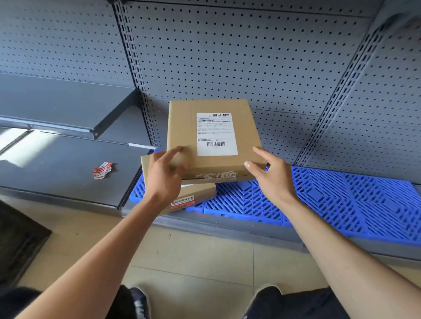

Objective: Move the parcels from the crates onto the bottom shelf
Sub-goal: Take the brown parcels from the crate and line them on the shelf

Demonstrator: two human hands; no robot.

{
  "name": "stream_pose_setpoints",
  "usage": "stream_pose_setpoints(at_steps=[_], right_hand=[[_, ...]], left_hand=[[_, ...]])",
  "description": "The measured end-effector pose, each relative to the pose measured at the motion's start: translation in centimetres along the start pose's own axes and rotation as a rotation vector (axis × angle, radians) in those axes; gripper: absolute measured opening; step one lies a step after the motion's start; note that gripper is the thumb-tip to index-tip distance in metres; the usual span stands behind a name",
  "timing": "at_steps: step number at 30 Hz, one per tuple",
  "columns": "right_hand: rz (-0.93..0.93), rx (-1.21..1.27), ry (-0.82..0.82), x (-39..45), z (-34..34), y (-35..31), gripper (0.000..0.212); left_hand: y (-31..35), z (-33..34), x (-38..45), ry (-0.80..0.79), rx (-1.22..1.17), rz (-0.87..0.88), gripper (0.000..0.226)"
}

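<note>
Grey bottom shelf [58, 167] carries blue slatted mat [353, 205]; red-white label scrap [102, 170] left of it.

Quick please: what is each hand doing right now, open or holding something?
Left hand: grips the near left corner of the top parcel.
Right hand: open, straight fingers touching that parcel's near right corner.

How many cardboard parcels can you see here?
2. The top parcel, with a white label, is between the left hand and right hand. The lower parcel lies under it on the blue mat. More may be out of view.
</note>
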State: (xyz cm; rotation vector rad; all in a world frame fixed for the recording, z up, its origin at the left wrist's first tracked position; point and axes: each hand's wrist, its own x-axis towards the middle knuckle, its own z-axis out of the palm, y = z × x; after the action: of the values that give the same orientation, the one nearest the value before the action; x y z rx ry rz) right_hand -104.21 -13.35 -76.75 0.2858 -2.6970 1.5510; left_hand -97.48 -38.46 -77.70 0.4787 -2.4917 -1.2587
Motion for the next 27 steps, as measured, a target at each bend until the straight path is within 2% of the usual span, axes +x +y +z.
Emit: stream_pose_setpoints(at_steps=[5,10,16,22,27], right_hand=[[0.134,0.038,0.048,2.0,0.5,2.8,0.072],[0.198,0.041,0.062,3.7,1.9,5.1,0.073],[0.353,0.221,0.2,4.3,2.5,9.4,0.066],[0.583,0.504,0.353,4.3,2.5,13.6,0.065],[0.654,0.568,0.411,3.7,2.4,16.4,0.063]], left_hand=[[-1.1,3.0,0.2,-0.02,-0.079,-0.067,0.045],[-3.1,6.4,1.3,-0.073,-0.102,-0.111,0.043],[-4.5,10.2,3.2,-0.155,-0.062,-0.051,0.042],[-5.0,12.1,4.6,-0.202,0.026,0.172,0.049],[-6.5,13.9,5.9,-0.261,0.054,0.155,0.049]])
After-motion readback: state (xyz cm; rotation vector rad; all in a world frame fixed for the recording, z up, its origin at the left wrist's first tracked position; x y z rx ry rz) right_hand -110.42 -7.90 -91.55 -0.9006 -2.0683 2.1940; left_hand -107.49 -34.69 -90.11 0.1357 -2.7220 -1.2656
